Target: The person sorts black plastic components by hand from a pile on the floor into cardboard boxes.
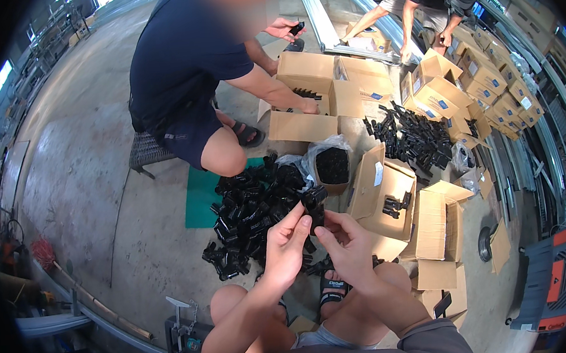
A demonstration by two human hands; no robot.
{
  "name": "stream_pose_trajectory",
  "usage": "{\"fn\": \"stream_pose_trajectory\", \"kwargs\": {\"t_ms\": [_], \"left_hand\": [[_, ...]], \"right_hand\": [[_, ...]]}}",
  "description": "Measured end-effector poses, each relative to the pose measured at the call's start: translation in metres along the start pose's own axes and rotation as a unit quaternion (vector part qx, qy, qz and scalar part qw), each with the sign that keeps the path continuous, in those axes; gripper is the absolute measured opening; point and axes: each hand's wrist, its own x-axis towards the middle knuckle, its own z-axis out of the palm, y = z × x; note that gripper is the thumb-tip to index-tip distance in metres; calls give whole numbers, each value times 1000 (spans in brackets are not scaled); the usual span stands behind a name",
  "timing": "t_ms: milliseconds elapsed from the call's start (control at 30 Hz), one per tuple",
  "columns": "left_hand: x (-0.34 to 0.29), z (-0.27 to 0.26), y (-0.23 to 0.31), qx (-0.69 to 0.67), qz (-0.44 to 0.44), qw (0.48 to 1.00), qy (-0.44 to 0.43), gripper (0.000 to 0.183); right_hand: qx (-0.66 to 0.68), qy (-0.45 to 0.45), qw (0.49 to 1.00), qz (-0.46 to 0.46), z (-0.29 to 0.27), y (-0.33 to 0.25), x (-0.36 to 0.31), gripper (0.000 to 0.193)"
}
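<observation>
A black molded part (pixel 314 200), perhaps a plastic bracket or clamp, is held up between my two hands. My left hand (pixel 286 243) pinches it from the left with thumb and fingers. From the right, my right hand (pixel 345 241) closes on its lower end. Beneath and beyond my hands a big heap of similar black parts (pixel 242 209) spreads over the floor and a green mat (pixel 199 195). To the right of my hands stands an open cardboard box (pixel 370 200) with a few black parts inside. My fingers cover some of the held part.
A co-worker in dark blue (pixel 190 71) sits on a woven stool (pixel 147 153), reaching into a carton (pixel 299 126). Another person (pixel 425 2) bends at the far right beside stacked boxes (pixel 486 77). A bagged carton of black pieces (pixel 332 163) and a second black heap (pixel 411 131) lie ahead.
</observation>
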Motion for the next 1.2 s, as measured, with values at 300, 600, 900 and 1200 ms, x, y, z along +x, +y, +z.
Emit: {"fn": "stream_pose_trajectory", "kwargs": {"t_ms": [300, 600, 900, 1200], "left_hand": [[1, 5, -1, 61, 18, 998, 6, 38], [-2, -8, 18, -137, -122, 981, 57, 40], [18, -37, 29, 17, -8, 971, 240, 38], [25, -35, 37, -90, -107, 957, 254, 37]], "right_hand": [[-80, -5, 996, -39, -6, -14, 2, 31], [-387, -64, 903, -177, -12, -33, 21, 22], [-488, -63, 870, 34, -46, 119, 193, 23], [-528, -139, 836, 53, 13, 322, 277, 19]]}}
